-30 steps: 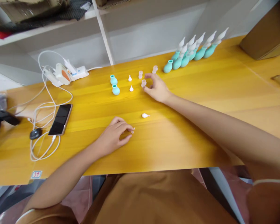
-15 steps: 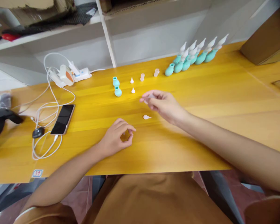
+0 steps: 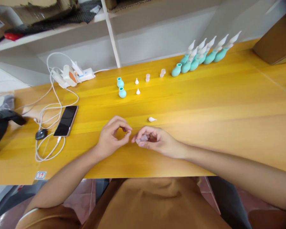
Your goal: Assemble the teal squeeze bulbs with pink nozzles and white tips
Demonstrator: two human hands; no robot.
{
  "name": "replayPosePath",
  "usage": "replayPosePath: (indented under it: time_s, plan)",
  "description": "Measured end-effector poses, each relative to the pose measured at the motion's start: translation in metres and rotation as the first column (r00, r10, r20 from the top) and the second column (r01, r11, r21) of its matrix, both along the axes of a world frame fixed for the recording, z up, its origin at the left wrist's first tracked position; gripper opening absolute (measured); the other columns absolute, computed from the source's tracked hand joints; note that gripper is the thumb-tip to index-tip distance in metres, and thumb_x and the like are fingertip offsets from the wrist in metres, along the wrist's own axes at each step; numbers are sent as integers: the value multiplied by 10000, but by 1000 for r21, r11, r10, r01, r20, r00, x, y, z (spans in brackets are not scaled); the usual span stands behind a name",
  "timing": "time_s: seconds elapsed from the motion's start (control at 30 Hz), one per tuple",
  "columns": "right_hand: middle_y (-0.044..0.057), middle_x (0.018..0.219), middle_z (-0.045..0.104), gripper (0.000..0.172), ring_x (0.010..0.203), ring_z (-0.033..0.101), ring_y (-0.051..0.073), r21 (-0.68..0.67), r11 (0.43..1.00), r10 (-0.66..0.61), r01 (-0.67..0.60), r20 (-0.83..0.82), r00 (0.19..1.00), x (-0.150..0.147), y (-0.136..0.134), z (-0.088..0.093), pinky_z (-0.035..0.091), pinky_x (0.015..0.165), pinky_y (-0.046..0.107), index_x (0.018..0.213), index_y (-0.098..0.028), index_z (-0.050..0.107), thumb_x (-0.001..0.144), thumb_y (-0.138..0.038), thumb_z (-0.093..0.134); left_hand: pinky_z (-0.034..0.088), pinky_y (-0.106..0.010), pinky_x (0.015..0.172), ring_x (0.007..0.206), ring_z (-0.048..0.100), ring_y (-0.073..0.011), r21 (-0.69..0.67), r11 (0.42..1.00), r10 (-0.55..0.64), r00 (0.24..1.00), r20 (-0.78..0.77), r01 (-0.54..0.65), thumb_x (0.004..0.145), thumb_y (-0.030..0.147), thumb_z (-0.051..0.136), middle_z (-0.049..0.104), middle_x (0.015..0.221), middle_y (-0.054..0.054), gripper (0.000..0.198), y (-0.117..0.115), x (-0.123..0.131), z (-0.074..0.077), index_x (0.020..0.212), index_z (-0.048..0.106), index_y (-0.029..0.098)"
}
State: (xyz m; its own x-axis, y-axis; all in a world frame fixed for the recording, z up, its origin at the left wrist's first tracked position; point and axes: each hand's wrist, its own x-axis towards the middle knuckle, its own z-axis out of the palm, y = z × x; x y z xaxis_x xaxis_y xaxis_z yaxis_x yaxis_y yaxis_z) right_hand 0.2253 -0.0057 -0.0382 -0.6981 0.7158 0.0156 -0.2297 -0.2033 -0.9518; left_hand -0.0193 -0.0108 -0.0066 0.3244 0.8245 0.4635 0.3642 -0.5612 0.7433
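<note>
My right hand holds a small translucent plastic tube piece between thumb and fingers. Close by on the left, my left hand is closed in a pinch; whatever its fingertips hold is too small to make out. The fingertips of both hands nearly meet. A white pointed nozzle tip lies on its side just beyond my right hand. Farther back stand two small white cone-shaped pieces, two more translucent tube pieces, and two turquoise squeeze bulbs.
At the back right stand several turquoise bulbs with white nozzles, beside an open-topped turquoise bulb. A phone with white cables lies left, near a power strip. A cardboard box occupies the far right.
My right hand has come back toward me with the tube piece, down to beside my left hand. My left hand has shifted slightly left and stays pinched.
</note>
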Motion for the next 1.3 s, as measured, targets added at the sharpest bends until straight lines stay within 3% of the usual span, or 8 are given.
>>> replayPosePath:
  time_s: [0.3,0.57,0.7,0.9,1.1,1.3]
  plan:
    - [33,991,704,245,896,625,141,64,997,-40,39,21,999,5,12,7,536,853,303,1043,-210,834,908,-406,887,625,-316,792,867,731,-162,-86,989,-108,988,108,118,954,165,818,767,932,-51,84,-6,5,10,961,746,207]
    - [19,1034,762,339,923,712,113,-29,999,-18,14,-128,992,0,6,-1,598,888,276,1110,-210,665,888,-262,916,636,-313,809,870,744,-160,-135,981,-113,979,172,137,931,195,866,774,922,-47,123,-7,5,8,931,744,207]
    - [29,1029,782,305,961,747,126,-34,999,17,-21,-118,993,0,6,-1,616,926,294,1090,-196,692,896,-275,913,646,-344,844,892,775,-174,-123,977,-163,980,113,177,955,185,839,804,953,-57,83,-9,3,9,945,763,217]
    - [36,1031,805,310,971,774,128,-78,996,25,-36,-129,991,0,7,0,626,950,297,1070,-184,710,873,-265,935,638,-361,867,934,793,-191,31,982,-188,982,33,187,948,122,832,845,960,-51,125,-11,5,14,995,789,229]
    - [37,1026,813,298,967,791,130,-78,996,31,-43,-150,988,0,7,-1,638,924,284,1070,-177,703,879,-230,926,617,-341,857,897,772,-179,17,992,-130,989,74,129,868,83,899,829,943,-41,199,-13,7,7,967,778,207]
    - [20,974,797,299,875,753,110,-42,998,33,-37,-92,995,0,6,4,616,850,252,1042,-176,708,860,-233,939,616,-323,819,861,766,-175,-49,988,-138,979,147,147,829,97,933,813,912,-40,211,-13,7,0,927,777,198]
